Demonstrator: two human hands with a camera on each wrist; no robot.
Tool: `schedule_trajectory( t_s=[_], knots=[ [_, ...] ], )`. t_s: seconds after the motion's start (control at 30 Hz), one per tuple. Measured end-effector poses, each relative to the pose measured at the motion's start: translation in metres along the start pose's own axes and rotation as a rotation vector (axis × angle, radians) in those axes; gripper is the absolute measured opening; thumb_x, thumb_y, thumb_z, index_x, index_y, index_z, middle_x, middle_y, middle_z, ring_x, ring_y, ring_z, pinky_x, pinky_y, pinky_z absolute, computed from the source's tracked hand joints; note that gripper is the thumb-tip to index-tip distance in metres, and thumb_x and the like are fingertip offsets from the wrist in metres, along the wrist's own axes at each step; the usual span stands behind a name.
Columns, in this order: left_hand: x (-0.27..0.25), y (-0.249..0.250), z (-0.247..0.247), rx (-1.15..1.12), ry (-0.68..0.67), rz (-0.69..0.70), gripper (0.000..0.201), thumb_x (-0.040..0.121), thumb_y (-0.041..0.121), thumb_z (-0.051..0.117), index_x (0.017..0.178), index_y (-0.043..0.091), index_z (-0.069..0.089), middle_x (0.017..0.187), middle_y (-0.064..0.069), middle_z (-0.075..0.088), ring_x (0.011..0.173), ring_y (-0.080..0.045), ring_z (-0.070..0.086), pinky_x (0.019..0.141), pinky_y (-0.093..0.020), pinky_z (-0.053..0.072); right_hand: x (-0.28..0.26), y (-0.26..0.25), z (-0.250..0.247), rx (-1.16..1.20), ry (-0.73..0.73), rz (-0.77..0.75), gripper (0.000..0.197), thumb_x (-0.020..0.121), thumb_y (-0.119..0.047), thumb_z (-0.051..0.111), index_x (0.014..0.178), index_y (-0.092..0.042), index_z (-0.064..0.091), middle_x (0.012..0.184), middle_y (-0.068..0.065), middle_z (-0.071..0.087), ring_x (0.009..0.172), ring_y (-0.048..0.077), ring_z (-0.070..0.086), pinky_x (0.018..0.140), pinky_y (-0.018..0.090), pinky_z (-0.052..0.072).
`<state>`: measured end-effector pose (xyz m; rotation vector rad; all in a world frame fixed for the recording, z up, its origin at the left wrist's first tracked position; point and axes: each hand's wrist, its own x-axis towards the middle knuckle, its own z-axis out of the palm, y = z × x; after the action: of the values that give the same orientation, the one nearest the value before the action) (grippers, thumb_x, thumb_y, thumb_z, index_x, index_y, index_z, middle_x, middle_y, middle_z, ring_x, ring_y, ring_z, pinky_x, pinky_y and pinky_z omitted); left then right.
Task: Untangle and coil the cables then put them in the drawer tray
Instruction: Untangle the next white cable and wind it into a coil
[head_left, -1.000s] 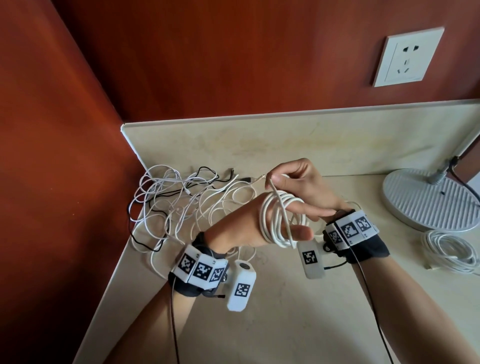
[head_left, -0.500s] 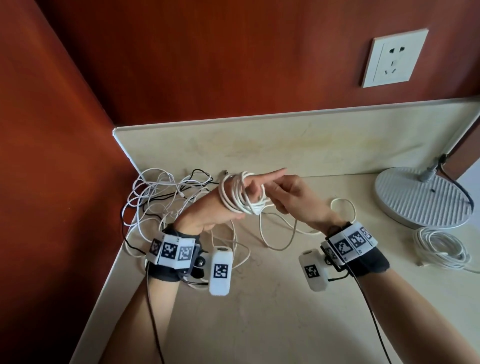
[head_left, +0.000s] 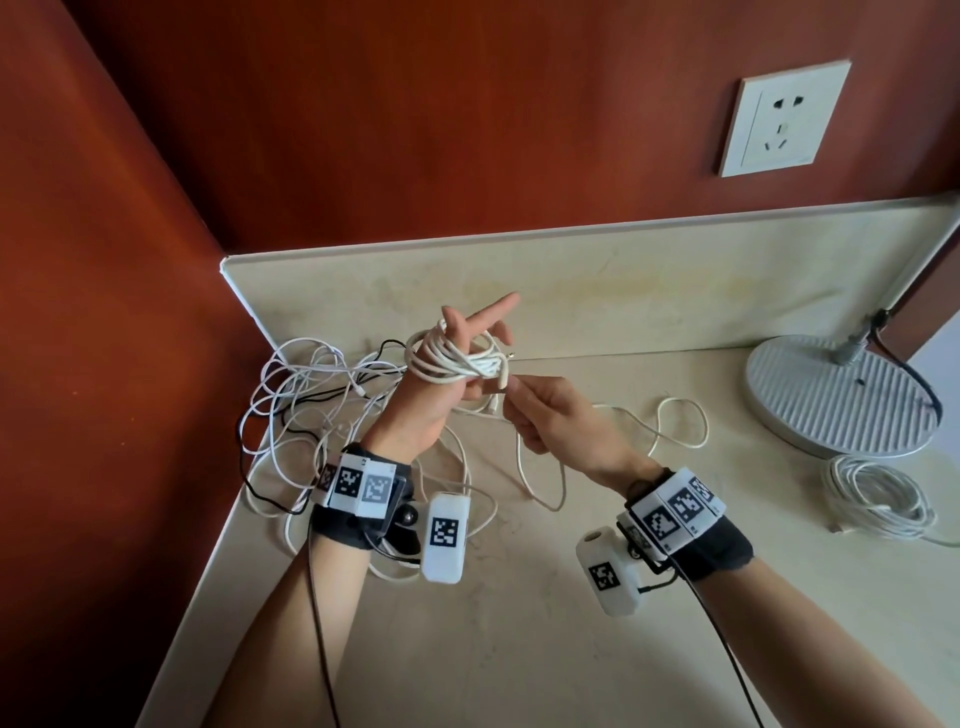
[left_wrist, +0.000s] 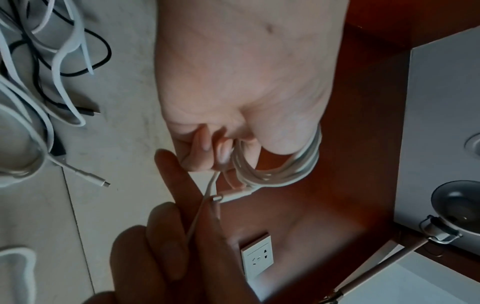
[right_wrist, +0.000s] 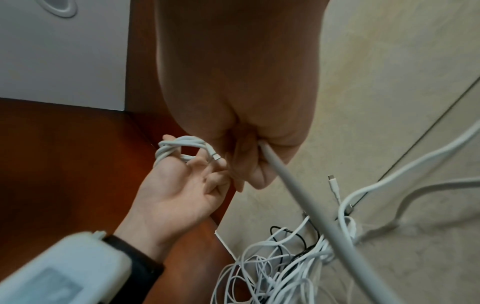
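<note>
1. Left hand (head_left: 441, 387): raised above the cream stone countertop (head_left: 519, 623), forefinger stretched out, a coil of thin white charging cable (head_left: 452, 361) wound round palm and fingers; the lower fingers curled against the loops in the left wrist view.
2. Right hand (head_left: 550, 421): just beside the left, fingers closed in a pinch on the free tail of that same cable near its plug (left_wrist: 226, 197).
3. Tangle of white and black cables (head_left: 322, 410): loose in the countertop corner, behind and below the left wrist, not yet sorted.
4. Second bundle of white cable (head_left: 878, 499): already coiled, lying beside the round grey lamp base (head_left: 836, 395).
5. Drawer tray: not in view.
6. Step in hand, judged: finishing the coil, the last turn or end-tuck outstanding.
7. Next move, judged: calls for securing the tail, then sliding the loops off the left hand without letting them spring apart.
</note>
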<state>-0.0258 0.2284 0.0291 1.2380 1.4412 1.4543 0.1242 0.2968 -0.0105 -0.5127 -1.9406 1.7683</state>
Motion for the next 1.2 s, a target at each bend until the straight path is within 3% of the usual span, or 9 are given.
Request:
schedule_trajectory(
  t_s=[0.17, 0.3, 0.43, 0.5, 0.7, 0.87, 0.97, 1.07, 1.2],
  knots=[
    [0.009, -0.003, -0.007, -0.052, 0.086, -0.053, 0.080, 0.100, 0.068, 0.014, 0.147, 0.020, 0.056, 0.092, 0.000, 0.047, 0.062, -0.002, 0.044, 0.049, -0.014, 0.034, -0.003, 0.007, 0.007, 0.051, -0.002, 0.082, 0.036, 0.114, -0.025, 0.039, 0.129, -0.009, 0.068, 0.065, -0.015, 0.041, 0.055, 0.008, 0.030, 0.048, 0.021, 0.030],
    [0.012, -0.008, -0.010, 0.208, 0.218, -0.003, 0.067, 0.100, 0.063, 0.033, 0.144, 0.019, 0.060, 0.101, -0.004, 0.065, 0.081, -0.008, 0.063, 0.066, -0.017, 0.044, -0.009, 0.004, 0.010, -0.229, 0.051, 0.043, 0.033, 0.113, -0.026, 0.041, 0.119, -0.011, 0.071, 0.069, -0.006, 0.044, 0.050, 0.005, 0.037, 0.050, 0.017, 0.034],
    [0.012, -0.026, -0.027, 0.254, 0.388, -0.123, 0.044, 0.100, -0.003, 0.058, 0.143, 0.009, 0.054, 0.142, -0.005, 0.060, 0.134, -0.019, 0.054, 0.084, -0.003, 0.044, -0.016, 0.001, 0.014, -0.374, -0.030, 0.032, 0.035, 0.112, -0.023, 0.041, 0.109, -0.014, 0.074, 0.068, -0.008, 0.050, 0.053, 0.002, 0.049, 0.054, 0.013, 0.037],
    [0.019, -0.031, -0.031, 0.396, 0.382, -0.049, 0.035, 0.106, 0.016, 0.056, 0.140, 0.009, 0.058, 0.126, 0.002, 0.066, 0.130, -0.017, 0.058, 0.086, 0.001, 0.040, -0.020, -0.003, 0.015, -0.486, -0.011, -0.040, 0.033, 0.111, -0.021, 0.045, 0.100, -0.020, 0.076, 0.064, -0.004, 0.053, 0.058, 0.010, 0.053, 0.058, 0.022, 0.041],
    [0.027, -0.043, -0.029, 0.872, 0.155, -0.001, 0.104, 0.080, 0.094, 0.031, 0.150, 0.021, 0.052, 0.138, -0.013, 0.063, 0.122, -0.022, 0.065, 0.104, -0.031, 0.050, -0.017, -0.024, -0.006, -0.663, 0.150, -0.245, 0.018, 0.101, -0.024, 0.060, 0.089, -0.020, 0.073, 0.059, -0.013, 0.054, 0.054, 0.012, 0.048, 0.055, 0.028, 0.040],
    [0.014, -0.046, -0.017, 1.174, -0.086, 0.038, 0.063, 0.099, 0.063, 0.046, 0.148, 0.025, 0.054, 0.133, -0.007, 0.058, 0.115, -0.028, 0.065, 0.086, -0.031, 0.049, -0.016, -0.043, -0.025, -1.005, 0.222, -0.382, 0.026, 0.082, -0.050, 0.083, 0.078, -0.027, 0.074, 0.062, -0.019, 0.043, 0.055, 0.007, 0.042, 0.053, 0.028, 0.034],
    [0.002, -0.042, -0.003, 1.126, -0.279, 0.055, 0.068, 0.086, 0.078, 0.057, 0.137, 0.034, 0.058, 0.107, 0.000, 0.060, 0.094, -0.017, 0.065, 0.079, -0.028, 0.050, -0.010, -0.050, -0.040, -1.025, 0.180, -0.383, 0.042, 0.068, -0.062, 0.086, 0.071, -0.023, 0.069, 0.059, -0.014, 0.047, 0.052, 0.007, 0.041, 0.052, 0.026, 0.032],
    [-0.016, -0.022, 0.003, 0.959, -0.365, -0.069, 0.056, 0.077, 0.064, 0.078, 0.115, 0.025, 0.064, 0.100, 0.004, 0.071, 0.090, -0.014, 0.068, 0.082, -0.030, 0.054, -0.003, -0.050, -0.050, -0.638, -0.069, -0.311, 0.029, 0.074, -0.042, 0.090, 0.081, -0.019, 0.073, 0.066, -0.009, 0.058, 0.057, 0.010, 0.050, 0.055, 0.032, 0.041],
    [-0.037, -0.007, 0.009, 0.613, -0.597, -0.189, 0.056, 0.084, 0.038, 0.082, 0.133, 0.020, 0.064, 0.114, 0.005, 0.068, 0.099, -0.004, 0.062, 0.093, -0.023, 0.052, 0.001, -0.050, -0.051, -0.310, -0.250, -0.216, 0.023, 0.088, -0.019, 0.079, 0.106, -0.007, 0.072, 0.085, 0.011, 0.071, 0.074, 0.019, 0.065, 0.072, 0.040, 0.052]
  ],
)
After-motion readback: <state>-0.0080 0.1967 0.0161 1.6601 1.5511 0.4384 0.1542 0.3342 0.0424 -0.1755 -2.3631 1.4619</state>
